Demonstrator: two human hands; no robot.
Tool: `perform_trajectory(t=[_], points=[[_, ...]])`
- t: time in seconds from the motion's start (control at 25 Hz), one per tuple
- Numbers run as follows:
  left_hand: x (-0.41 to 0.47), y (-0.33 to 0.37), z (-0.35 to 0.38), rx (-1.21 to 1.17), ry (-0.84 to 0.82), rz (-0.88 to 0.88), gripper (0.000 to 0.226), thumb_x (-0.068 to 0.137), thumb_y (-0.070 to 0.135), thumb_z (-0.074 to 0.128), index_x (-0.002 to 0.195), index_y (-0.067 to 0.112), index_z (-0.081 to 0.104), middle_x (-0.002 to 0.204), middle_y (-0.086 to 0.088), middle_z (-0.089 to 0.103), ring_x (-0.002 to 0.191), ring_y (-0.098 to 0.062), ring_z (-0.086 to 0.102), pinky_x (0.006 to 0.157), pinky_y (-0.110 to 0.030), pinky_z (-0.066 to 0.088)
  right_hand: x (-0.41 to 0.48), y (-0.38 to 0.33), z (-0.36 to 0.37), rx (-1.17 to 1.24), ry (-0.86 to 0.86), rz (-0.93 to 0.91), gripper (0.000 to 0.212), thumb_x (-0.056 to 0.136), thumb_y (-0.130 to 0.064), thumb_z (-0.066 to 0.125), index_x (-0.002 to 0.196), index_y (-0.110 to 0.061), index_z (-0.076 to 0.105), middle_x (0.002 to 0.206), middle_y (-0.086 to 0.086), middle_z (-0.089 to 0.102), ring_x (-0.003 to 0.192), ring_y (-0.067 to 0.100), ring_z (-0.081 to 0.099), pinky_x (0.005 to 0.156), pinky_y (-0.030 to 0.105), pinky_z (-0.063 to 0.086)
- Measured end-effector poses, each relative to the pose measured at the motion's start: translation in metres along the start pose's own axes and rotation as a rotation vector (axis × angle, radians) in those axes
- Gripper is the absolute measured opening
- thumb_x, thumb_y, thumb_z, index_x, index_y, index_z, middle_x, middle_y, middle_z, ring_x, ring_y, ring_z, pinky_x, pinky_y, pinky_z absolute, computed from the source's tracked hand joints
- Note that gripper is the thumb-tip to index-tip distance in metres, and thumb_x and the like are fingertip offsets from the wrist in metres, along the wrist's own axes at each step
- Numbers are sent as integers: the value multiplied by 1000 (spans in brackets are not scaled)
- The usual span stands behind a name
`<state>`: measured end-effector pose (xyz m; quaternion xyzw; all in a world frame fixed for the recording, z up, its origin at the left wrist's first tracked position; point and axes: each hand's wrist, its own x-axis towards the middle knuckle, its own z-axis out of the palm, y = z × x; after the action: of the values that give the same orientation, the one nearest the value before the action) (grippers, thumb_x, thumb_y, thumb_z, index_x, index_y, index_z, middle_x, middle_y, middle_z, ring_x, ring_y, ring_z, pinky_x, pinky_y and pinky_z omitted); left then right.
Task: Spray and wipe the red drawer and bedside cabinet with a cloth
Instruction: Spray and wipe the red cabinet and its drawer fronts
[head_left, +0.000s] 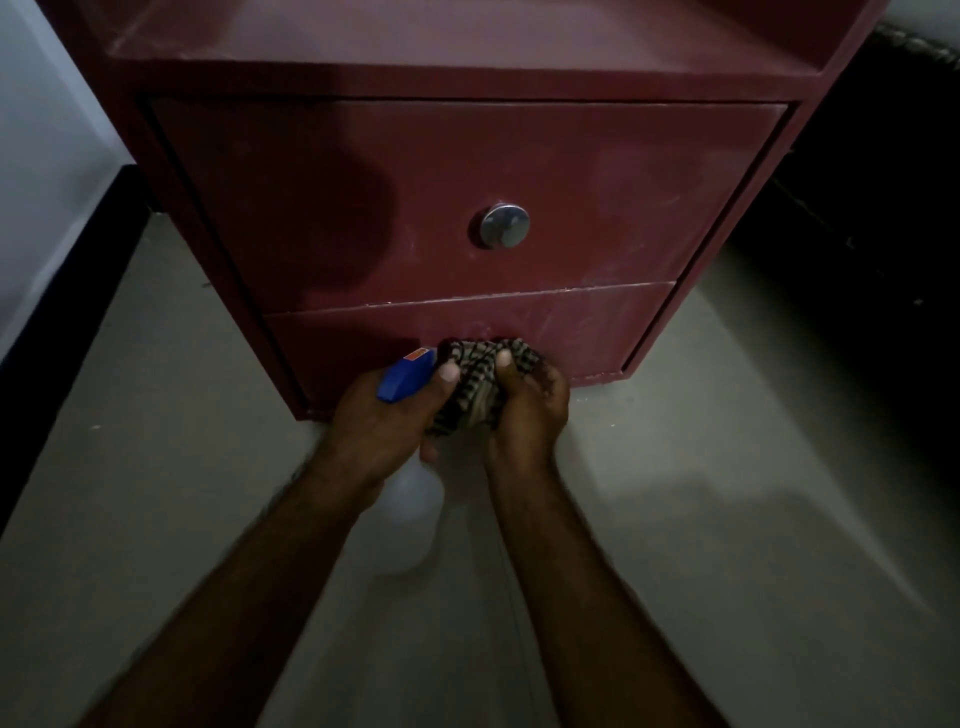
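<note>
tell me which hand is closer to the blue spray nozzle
Left. The left hand is wrapped around the spray bottle's neck, directly below the blue nozzle. The right hand sits to the nozzle's right, bunching the striped cloth that lies between them.

Floor (727, 519) open both sides; cabinet (571, 332) blocks ahead.

Head camera looks steeply down, close on the cabinet (467, 78) front and floor (727, 519).
</note>
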<state>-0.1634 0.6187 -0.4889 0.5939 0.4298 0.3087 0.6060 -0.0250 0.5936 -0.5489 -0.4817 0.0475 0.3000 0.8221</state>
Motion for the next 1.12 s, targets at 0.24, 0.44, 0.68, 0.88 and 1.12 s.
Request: perform_trajectory(t=[0.24, 0.44, 0.68, 0.88, 1.12], points=[[3, 0, -1, 8, 15, -30, 39, 71, 70, 75, 86, 33, 72, 60, 2, 66, 52, -22, 65, 62, -41, 57, 6, -16, -9, -893, -297, -836, 61, 82, -7, 80, 138, -16, 59, 130, 3, 69, 119, 18, 65, 103, 35, 55], [6, 7, -1, 17, 29, -20, 36, 70, 72, 77, 83, 39, 72, 61, 3, 65, 49, -20, 64, 61, -38, 54, 27, -19, -19, -1131, -523, -1115, 66, 76, 2, 80, 139, -2, 60, 130, 15, 67, 118, 31, 60, 105, 35, 46], [-4, 16, -7, -7, 27, 3, 43, 54, 84, 77, 79, 49, 75, 62, 8, 68, 52, -13, 65, 54, -30, 54, 12, -12, -15, -649, -259, -548, 55, 80, -10, 85, 129, -17, 61, 113, -11, 71, 103, 2, 69, 91, 26, 59], [-7, 17, -10, 16, 7, 48, 25, 75, 70, 75, 84, 46, 76, 63, 2, 70, 55, -17, 67, 58, -34, 55, -2, -6, -4, -537, -121, -401, 61, 73, -13, 91, 125, -21, 60, 110, -11, 73, 99, 4, 71, 92, 36, 62], [-2, 20, -12, 58, 29, -1, 62, 66, 77, 74, 92, 21, 72, 68, -3, 67, 54, -23, 67, 67, -43, 58, 11, -14, -14, -962, -273, -710, 53, 77, -8, 82, 123, -23, 62, 112, -9, 70, 100, 6, 66, 90, 31, 59]])
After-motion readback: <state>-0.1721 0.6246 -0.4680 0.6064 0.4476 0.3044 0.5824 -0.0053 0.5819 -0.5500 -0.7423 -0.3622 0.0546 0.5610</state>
